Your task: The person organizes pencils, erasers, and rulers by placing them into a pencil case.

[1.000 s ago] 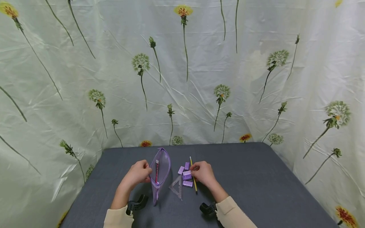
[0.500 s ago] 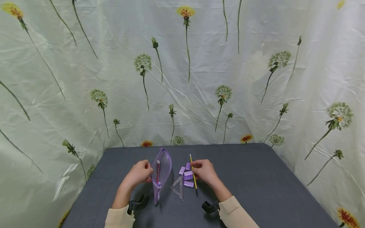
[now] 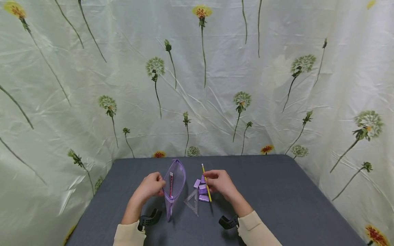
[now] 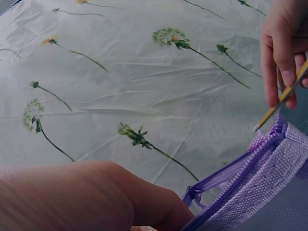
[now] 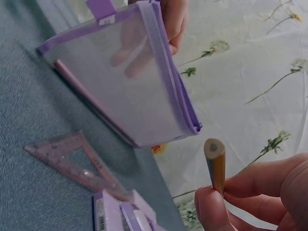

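My left hand [image 3: 150,185] grips the edge of a purple mesh zip pouch [image 3: 168,205], which stands upright with its mouth unzipped. Through the mesh show red-and-dark pencils [image 3: 170,184] inside. My right hand [image 3: 221,183] pinches a yellow pencil [image 3: 207,184] between thumb and fingers, raised over several purple-wrapped erasers [image 3: 203,198]. In the right wrist view the pencil's blunt, unsharpened end [image 5: 214,149] points toward the camera, close to the pouch's zipped edge. A clear set square [image 3: 192,203] lies flat between pouch and erasers.
Everything rests on a dark grey table [image 3: 261,205]. A pale curtain [image 3: 215,68] printed with dandelions hangs behind it and along the sides. Each wrist wears a black camera band, such as the right one [image 3: 228,222].
The right hand has lifted the yellow pencil from beside the erasers and tilted it, its far end shifting left. The left hand keeps holding the pouch in place.
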The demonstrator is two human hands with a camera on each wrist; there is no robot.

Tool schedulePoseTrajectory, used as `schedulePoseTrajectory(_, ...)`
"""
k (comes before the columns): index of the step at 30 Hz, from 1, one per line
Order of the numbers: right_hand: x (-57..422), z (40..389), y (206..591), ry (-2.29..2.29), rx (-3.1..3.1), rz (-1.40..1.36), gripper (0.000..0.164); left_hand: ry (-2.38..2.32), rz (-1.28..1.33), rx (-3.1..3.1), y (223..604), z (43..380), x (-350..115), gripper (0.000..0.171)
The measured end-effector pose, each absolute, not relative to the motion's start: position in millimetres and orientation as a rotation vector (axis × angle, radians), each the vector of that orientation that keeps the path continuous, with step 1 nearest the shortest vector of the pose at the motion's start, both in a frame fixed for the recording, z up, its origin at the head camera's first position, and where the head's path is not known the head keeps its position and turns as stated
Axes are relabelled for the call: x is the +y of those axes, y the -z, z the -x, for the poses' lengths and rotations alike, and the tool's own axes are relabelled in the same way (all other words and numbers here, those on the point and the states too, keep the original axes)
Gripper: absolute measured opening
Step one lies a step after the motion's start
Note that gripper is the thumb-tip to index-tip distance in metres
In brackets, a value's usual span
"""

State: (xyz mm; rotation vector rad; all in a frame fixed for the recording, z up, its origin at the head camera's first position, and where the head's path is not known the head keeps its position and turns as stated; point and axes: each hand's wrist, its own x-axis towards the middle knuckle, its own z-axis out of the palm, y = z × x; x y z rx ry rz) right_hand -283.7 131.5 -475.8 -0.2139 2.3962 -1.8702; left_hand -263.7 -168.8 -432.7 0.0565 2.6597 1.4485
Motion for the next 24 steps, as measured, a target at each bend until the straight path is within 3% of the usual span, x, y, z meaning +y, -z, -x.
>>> schedulePoseTrajectory(24, 117.8, 271.6, 435.3, 1.898, 2.297, 0.392, 0.031, -1.457, -0.052, 2.675, 433.3, 263.2, -166.8, 0.011)
